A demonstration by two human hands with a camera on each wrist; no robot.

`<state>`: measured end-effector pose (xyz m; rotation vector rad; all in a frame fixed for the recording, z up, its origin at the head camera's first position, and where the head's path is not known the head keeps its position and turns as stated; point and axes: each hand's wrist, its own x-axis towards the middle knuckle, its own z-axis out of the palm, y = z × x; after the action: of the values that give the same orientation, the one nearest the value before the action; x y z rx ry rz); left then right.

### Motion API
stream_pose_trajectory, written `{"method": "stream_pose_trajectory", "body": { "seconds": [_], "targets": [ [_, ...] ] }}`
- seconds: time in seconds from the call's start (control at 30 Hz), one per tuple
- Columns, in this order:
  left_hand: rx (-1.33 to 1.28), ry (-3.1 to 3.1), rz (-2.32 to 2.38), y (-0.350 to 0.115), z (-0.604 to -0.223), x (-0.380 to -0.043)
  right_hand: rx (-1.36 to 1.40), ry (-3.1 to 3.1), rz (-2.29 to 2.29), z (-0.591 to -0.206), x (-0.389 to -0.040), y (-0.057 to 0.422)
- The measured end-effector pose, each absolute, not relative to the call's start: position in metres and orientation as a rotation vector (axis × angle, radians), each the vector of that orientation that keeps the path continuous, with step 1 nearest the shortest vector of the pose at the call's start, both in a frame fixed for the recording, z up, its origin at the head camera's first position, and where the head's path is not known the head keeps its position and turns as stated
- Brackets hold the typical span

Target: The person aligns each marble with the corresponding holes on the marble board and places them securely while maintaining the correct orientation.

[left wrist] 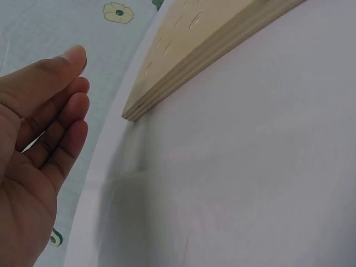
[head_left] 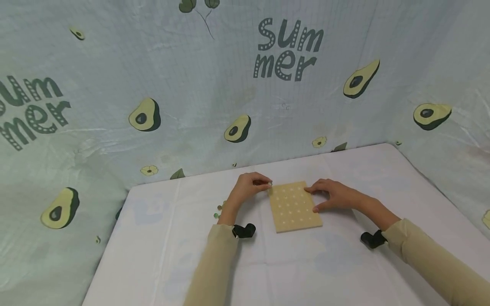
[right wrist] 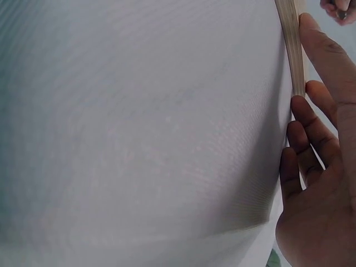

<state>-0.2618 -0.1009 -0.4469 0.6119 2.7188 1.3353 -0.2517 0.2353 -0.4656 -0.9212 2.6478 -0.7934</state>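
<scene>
My left hand (head_left: 249,187) pinches a small glass marble (head_left: 270,183) between thumb and fingertips at the far left corner of a flat wooden board (head_left: 298,225). Rows of small round marks or dimples cover the board's top. In the left wrist view the fingers hide most of the marble; the right wrist view shows it as a dark bead (right wrist: 341,14). At the board's right side my right hand (head_left: 337,195) has its thumb and fingers spread, touching the edge and far right corner. Its fingertips (right wrist: 298,103) rest against the layered edge.
A few small marbles (head_left: 216,215) lie on the white tablecloth (head_left: 153,255) to the left, partly behind the left wrist. Behind the table hangs a pale curtain (head_left: 191,85) printed with avocados. Black wrist cameras (head_left: 245,230) sit on both wrists.
</scene>
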Motion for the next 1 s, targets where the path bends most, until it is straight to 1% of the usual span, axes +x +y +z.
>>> {"method": "stream_pose_trajectory", "body": {
  "seconds": [0.37, 0.67, 1.0],
  "targets": [
    [0.477, 2.722, 1.261, -0.083, -0.45, -0.264, -0.941, 2.651, -0.779, -0.468, -0.251, 0.234],
    [0.436, 2.723, 1.215, -0.076, -0.445, -0.264, -0.952, 2.661, -0.769, -0.466, -0.251, 0.236],
    [0.393, 2.722, 1.182, -0.073, -0.448, -0.264, -0.991, 2.648, -0.812, -0.469, -0.251, 0.237]
  ]
}}
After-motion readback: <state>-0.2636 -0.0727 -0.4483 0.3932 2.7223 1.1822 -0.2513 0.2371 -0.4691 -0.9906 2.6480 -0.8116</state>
